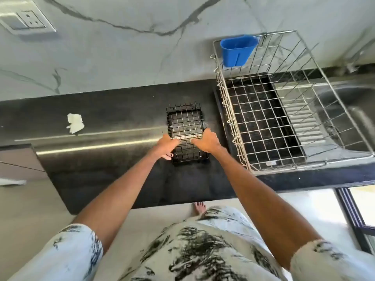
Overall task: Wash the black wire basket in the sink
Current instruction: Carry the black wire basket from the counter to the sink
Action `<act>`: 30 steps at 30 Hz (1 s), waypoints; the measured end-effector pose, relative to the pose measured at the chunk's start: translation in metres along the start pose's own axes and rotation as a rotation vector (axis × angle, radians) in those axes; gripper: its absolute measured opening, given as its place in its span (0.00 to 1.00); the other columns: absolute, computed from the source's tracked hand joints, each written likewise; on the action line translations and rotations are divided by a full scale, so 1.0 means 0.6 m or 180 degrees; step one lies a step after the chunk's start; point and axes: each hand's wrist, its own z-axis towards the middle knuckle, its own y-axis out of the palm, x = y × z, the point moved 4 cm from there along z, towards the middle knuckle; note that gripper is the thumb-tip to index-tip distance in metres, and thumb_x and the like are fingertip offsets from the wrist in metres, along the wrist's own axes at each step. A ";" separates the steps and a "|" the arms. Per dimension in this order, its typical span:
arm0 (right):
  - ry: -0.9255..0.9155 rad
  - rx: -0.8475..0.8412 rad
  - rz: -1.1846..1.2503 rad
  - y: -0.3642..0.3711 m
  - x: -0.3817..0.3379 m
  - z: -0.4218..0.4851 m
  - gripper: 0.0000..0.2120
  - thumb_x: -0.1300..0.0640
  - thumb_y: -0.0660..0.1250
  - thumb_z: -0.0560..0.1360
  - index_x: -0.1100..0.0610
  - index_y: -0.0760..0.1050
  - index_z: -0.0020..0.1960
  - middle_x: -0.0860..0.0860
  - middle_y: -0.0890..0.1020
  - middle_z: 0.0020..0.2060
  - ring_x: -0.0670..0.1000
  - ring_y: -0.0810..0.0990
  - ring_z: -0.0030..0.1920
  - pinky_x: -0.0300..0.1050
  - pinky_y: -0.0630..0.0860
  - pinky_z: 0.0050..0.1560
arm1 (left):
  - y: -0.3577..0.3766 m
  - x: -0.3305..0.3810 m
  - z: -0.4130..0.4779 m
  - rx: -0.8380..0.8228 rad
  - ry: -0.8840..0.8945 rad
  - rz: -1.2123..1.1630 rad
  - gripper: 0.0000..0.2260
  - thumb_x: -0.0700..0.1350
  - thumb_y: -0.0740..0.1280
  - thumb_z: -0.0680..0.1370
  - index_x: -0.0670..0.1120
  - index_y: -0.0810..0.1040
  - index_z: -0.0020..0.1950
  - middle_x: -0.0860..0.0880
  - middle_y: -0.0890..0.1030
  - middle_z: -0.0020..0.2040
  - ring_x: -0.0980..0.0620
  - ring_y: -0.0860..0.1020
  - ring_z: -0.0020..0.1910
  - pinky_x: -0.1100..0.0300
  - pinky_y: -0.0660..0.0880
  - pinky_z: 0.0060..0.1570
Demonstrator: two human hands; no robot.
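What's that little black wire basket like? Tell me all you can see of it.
The small black wire basket is a rectangular, open-topped box of thin dark metal grid, seemingly empty. It is at the dark stone counter, just left of the large silver wire rack. The left hand and right hand both grip its near rim; whether it rests or is lifted is unclear.

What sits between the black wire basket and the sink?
Head view: a large silver wire rack, a blue cup hooked on its far rim.

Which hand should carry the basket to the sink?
Right, likely. Left hand and right hand both hold the basket, but the right sits nearer the sink, beyond the rack.
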 end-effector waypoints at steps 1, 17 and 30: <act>0.0023 -0.0033 0.0009 0.005 0.000 0.009 0.26 0.53 0.71 0.78 0.70 0.70 0.66 0.62 0.80 0.60 0.59 0.81 0.59 0.44 0.78 0.50 | 0.001 0.004 -0.001 -0.0101 -0.0021 -0.0104 0.28 0.50 0.67 0.80 0.39 0.64 0.75 0.39 0.75 0.70 0.41 0.84 0.51 0.53 0.85 0.39; -0.0040 0.0373 0.0120 -0.006 0.028 -0.013 0.19 0.46 0.78 0.66 0.55 0.76 0.48 0.47 0.82 0.37 0.43 0.76 0.34 0.39 0.74 0.35 | 0.026 0.008 -0.109 0.0082 0.0076 -0.1327 0.21 0.37 0.68 0.80 0.54 0.67 0.67 0.43 0.77 0.62 0.38 0.87 0.42 0.47 0.85 0.43; -0.0381 0.1163 0.0641 -0.042 0.055 -0.289 0.22 0.49 0.78 0.66 0.53 0.75 0.55 0.46 0.80 0.46 0.46 0.79 0.45 0.42 0.78 0.45 | 0.055 0.008 -0.384 0.0709 0.1331 -0.1069 0.21 0.39 0.68 0.80 0.52 0.68 0.71 0.47 0.81 0.59 0.45 0.87 0.44 0.45 0.86 0.40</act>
